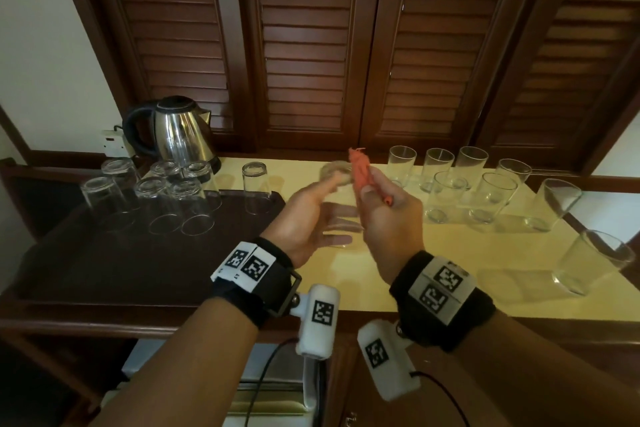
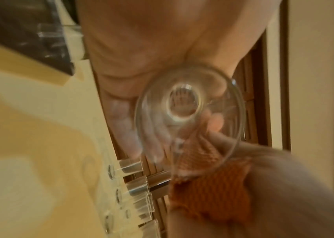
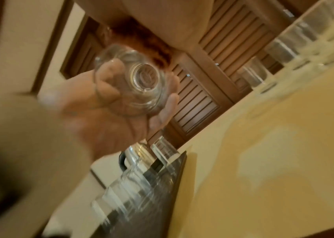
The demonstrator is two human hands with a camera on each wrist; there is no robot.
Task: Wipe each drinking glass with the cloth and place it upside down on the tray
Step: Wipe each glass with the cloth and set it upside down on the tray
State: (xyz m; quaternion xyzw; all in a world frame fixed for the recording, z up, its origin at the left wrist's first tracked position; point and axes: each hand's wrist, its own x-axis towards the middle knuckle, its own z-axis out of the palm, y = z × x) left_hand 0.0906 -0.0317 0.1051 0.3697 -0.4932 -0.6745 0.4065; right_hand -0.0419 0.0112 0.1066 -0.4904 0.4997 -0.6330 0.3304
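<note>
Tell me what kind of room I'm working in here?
Probably a hotel room's tea and drinks corner, though I can't be sure. An electric kettle stands beside a dark tray of upturned glasses, more glasses line the yellow counter, and louvred wooden doors stand behind.

Steel kettle (image 1: 180,135) back-left; louvred wooden doors (image 1: 311,45) behind; possibly wall socket (image 1: 112,142) beside kettle.
</note>
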